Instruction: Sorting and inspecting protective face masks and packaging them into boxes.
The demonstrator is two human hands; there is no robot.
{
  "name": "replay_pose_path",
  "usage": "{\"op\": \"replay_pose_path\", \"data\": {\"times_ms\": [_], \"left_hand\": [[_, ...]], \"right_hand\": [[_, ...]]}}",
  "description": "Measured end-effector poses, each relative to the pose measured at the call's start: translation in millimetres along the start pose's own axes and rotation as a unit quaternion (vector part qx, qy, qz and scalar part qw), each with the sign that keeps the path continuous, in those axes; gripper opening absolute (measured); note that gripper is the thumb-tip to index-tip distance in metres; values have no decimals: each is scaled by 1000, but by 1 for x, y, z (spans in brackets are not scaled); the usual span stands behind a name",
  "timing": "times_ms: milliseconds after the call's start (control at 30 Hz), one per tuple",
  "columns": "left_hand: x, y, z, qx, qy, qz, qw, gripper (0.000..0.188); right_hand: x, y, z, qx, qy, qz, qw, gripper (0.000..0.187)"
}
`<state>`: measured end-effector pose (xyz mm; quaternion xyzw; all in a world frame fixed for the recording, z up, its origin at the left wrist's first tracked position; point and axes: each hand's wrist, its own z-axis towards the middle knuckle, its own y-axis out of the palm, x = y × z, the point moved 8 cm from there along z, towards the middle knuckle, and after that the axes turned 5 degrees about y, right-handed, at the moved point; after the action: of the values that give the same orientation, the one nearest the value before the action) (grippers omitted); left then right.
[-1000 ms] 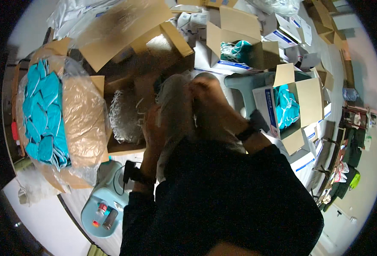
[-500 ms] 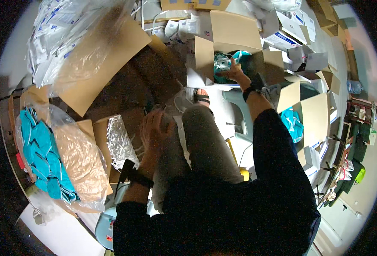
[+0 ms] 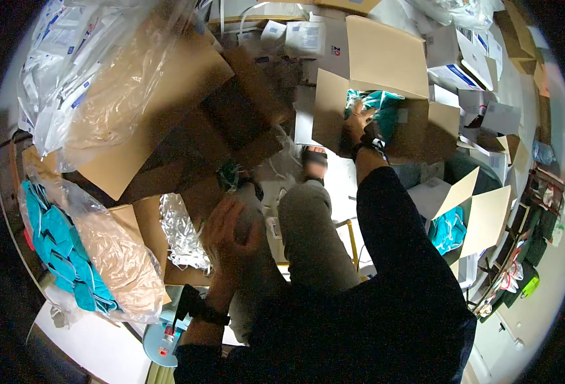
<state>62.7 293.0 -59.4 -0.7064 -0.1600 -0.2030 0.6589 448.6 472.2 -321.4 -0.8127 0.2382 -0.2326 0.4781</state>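
My right hand [image 3: 359, 120] reaches into an open cardboard box [image 3: 388, 54] ahead and to the right. Its fingers are apart over teal pieces with white straps [image 3: 384, 105], which look like face masks; the fingertips are partly lost among them. My left hand [image 3: 231, 227] lies on my left knee with its fingers spread, holding nothing. Beside it, to the left, a cardboard box [image 3: 151, 224] holds a bundle of white straps [image 3: 181, 233]. Farther left, many teal masks [image 3: 65, 240] lie in a clear plastic bag [image 3: 119, 256].
A smaller open carton [image 3: 487, 214] at the right holds teal masks [image 3: 448, 229]. White packets in clear plastic [image 3: 62, 83] fill the far left. White cartons [image 3: 458, 57] crowd the far right. A small teal item [image 3: 230, 176] lies by my left foot.
My right hand has moved lower and closer in over the teal masks in the box. The whole view has shifted slightly. My left hand stays on the knee.
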Motion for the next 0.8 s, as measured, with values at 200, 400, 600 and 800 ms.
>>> {"op": "replay_pose_path", "data": {"times_ms": [200,400,600,800], "left_hand": [[0,-14,0,4,-51,-9,999,44],[3,-16,-14,18,-27,-38,999,42],[36,-25,5,22,-10,-42,999,41],[51,-16,-9,51,46,-64,996,40]], "right_hand": [[2,13,18,5,-79,75,994,72],[20,18,60,50,-194,157,967,47],[77,-29,40,-76,-22,536,840,30],[70,-182,-150,-34,-178,652,736,22]]}}
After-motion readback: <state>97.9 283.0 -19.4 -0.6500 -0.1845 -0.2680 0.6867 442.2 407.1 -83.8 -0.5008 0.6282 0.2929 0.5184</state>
